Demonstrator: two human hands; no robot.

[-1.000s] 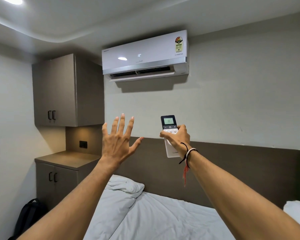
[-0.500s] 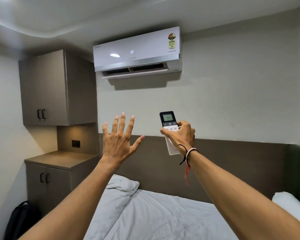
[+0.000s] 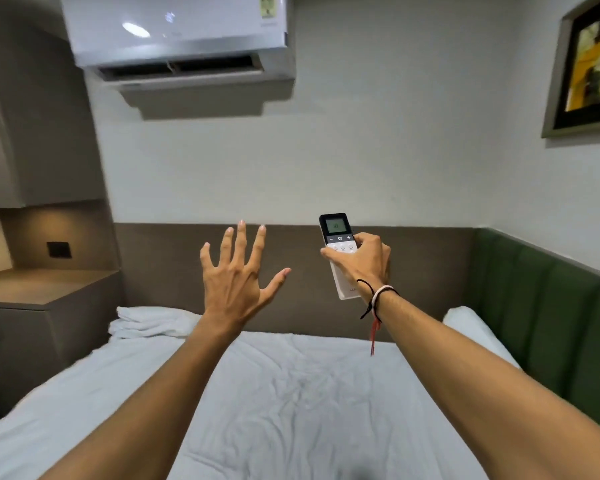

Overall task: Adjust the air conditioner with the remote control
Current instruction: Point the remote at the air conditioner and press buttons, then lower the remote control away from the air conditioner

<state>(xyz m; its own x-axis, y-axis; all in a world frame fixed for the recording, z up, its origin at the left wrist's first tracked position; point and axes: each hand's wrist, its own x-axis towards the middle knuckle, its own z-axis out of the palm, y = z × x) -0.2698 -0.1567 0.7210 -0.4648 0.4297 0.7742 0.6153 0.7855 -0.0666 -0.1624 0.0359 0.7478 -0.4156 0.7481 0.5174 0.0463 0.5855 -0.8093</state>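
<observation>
A white wall-mounted air conditioner [image 3: 177, 32] hangs at the top left, its louvre open and its top cut off by the frame. My right hand [image 3: 362, 263] grips a white remote control [image 3: 336, 233] held upright, its small screen lit and reading 18, my thumb resting on the buttons below the screen. A black and white cord bracelet sits on that wrist. My left hand [image 3: 238, 278] is raised beside it, empty, palm forward, fingers spread wide.
A bed with a rumpled white sheet [image 3: 291, 393] lies below my arms, pillows [image 3: 146, 322] at its head. A brown headboard panel [image 3: 174, 261], green padded wall [image 3: 548, 306], grey cabinets [image 3: 32, 299] at the left and a framed picture [image 3: 593, 64] surround it.
The view has tilted down and turned right, so the air conditioner sits higher and the bed fills more of the frame. Both hands keep their poses; the remote stays gripped.
</observation>
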